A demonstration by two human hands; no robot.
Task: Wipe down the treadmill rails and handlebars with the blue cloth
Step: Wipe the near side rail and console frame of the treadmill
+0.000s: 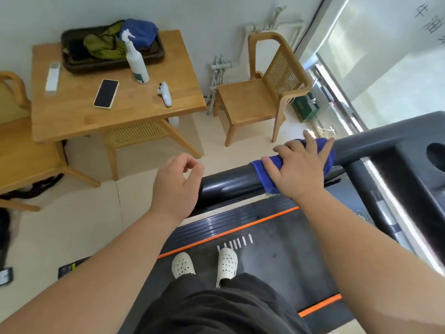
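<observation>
Looked like somebody's home workout corner: one treadmill point(277, 251), a wooden table point(134, 112) sat left of it, a cane-back chair point(250, 100) just beyond it, a blinded window point(385, 56) on its right.

We are wearing loose black legwear point(216, 307), creasing over the thighs, and white clogs: the left clog point(183, 265) and the right clog point(227, 262) are both showing rows of round holes. Our forearms point(115, 261) are showing bare.
</observation>
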